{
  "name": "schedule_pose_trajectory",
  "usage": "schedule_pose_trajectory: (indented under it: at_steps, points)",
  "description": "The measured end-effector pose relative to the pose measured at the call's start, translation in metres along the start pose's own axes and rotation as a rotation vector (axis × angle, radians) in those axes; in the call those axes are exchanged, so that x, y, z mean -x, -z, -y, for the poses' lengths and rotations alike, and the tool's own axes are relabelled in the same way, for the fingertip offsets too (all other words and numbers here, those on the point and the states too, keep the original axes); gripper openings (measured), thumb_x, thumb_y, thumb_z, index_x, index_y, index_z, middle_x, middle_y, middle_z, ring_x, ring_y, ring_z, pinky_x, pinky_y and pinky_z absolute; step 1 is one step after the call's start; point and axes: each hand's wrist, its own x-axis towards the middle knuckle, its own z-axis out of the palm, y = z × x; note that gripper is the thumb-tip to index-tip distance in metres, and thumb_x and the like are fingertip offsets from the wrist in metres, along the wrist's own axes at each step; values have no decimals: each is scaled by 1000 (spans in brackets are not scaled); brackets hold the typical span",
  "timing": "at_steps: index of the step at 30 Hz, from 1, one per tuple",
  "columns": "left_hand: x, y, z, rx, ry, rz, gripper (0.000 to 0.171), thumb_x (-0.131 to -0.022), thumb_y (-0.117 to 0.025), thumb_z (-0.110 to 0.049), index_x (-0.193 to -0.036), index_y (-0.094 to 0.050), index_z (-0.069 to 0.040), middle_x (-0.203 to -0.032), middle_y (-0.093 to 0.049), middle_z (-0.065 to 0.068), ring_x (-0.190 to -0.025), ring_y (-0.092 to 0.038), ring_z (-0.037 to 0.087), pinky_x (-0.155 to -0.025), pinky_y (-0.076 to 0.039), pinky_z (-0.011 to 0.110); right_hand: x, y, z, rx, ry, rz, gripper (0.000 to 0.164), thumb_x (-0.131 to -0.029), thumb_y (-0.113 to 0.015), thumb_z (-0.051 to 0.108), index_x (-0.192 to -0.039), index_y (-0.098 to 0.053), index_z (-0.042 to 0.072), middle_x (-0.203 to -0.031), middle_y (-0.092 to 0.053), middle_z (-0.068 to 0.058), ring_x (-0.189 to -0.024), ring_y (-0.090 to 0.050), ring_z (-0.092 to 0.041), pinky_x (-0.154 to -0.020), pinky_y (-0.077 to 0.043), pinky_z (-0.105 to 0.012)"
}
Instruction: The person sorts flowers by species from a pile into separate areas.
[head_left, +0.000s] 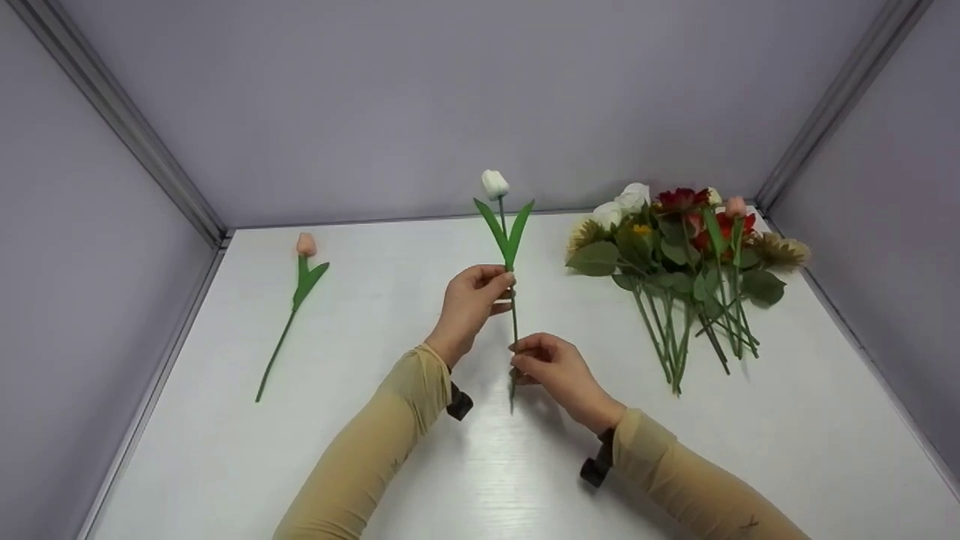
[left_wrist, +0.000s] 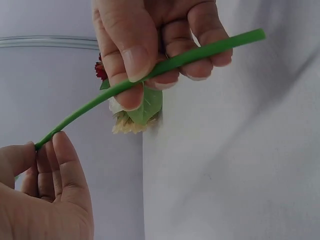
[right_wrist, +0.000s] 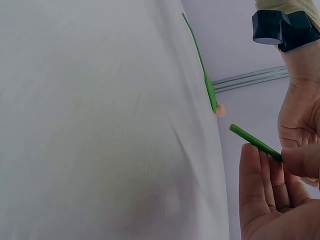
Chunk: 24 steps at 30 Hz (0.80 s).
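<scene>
A white tulip point(head_left: 495, 184) with two green leaves stands nearly upright between my hands, above the middle of the table. Just under the leaves, my left hand point(head_left: 471, 304) pinches its stem between thumb and fingers. Lower down, my right hand point(head_left: 559, 371) pinches the same stem close to its bottom end. The left wrist view shows the green stem point(left_wrist: 200, 52) slightly bent, running through both hands. In the right wrist view the cut stem end point(right_wrist: 242, 132) sticks out past the right fingers; the bloom is out of sight there.
A pink tulip point(head_left: 305, 245) lies by itself on the left of the white table point(head_left: 405, 300). At the right lies a pile of mixed flowers point(head_left: 675, 255), red, white, cream and pink, stems toward me. Grey panels point(head_left: 480, 97) wall the table at the back and sides.
</scene>
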Motion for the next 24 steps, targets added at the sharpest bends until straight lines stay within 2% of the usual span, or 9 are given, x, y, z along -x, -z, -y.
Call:
schedule_pose_trajectory:
  at_steps: [8,17,21,24]
  points:
    - [6,-1,8,-36,9,43,27,-97,-72,-13,-120,-67,1,-110,-68,15,-104,-68,31,-86,-60,35,-1,-1,-1,11,12,-39,25,-96,-68,4,-117,-64,-9,-98,-69,-14,-88,-69,-25,-78,-61,-38]
    - [9,1,14,-104,30,58,33,-95,-75,-12,-121,-65,4,-107,-68,14,-103,-69,33,-85,-60,34,-2,-3,-1,41,6,-46,26,-97,-68,5,-118,-64,-9,-102,-70,-18,-89,-70,-23,-78,-61,-37]
    - [9,11,13,-136,8,47,29,-95,-74,-11,-119,-66,2,-106,-68,14,-98,-70,27,-84,-60,34,-5,-7,0,54,26,-19,28,-97,-67,6,-121,-64,-8,-104,-69,-19,-91,-69,-24,-81,-61,-37]
    - [8,27,12,-170,1,20,27,-96,-73,-11,-119,-66,2,-106,-68,14,-98,-70,28,-83,-60,33,-7,-10,3,90,58,18,32,-99,-66,9,-126,-62,-7,-109,-67,-21,-95,-69,-25,-85,-60,-38]
